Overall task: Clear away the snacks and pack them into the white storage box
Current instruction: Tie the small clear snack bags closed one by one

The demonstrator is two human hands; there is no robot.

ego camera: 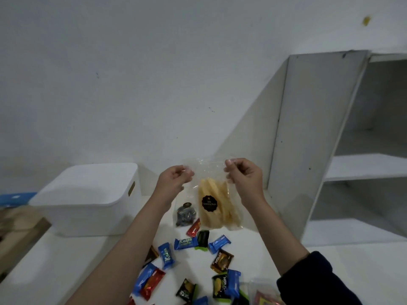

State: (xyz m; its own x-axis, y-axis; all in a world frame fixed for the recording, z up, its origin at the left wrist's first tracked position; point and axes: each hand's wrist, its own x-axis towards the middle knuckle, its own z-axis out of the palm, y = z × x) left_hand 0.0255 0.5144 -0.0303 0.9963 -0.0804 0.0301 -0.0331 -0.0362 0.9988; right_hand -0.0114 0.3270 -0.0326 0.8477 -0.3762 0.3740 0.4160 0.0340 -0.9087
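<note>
Wrappers (187, 267) litter the near worktop (66, 260), and beyond them the left hand (174, 179) and right hand (242, 175) each pinch a top corner of the clear chip bag (211, 205), hanging upright, probably to carry it to the lidded white storage box (88, 201) behind.

- We are seeing the white storage box (88, 199) sitting at the left of the white table with its lid on, a slot handle showing in its side.
- A clear bag of pale yellow chips (212, 203) with a round black label is hanging upright above the table, well right of the box.
- A smaller clear bag of dark pieces (185, 214) is lying just behind it, contents too blurred to tell.
- Small wrapped snacks (198, 260), blue, red, black and brown, are lying scattered across the table nearer us.
</note>
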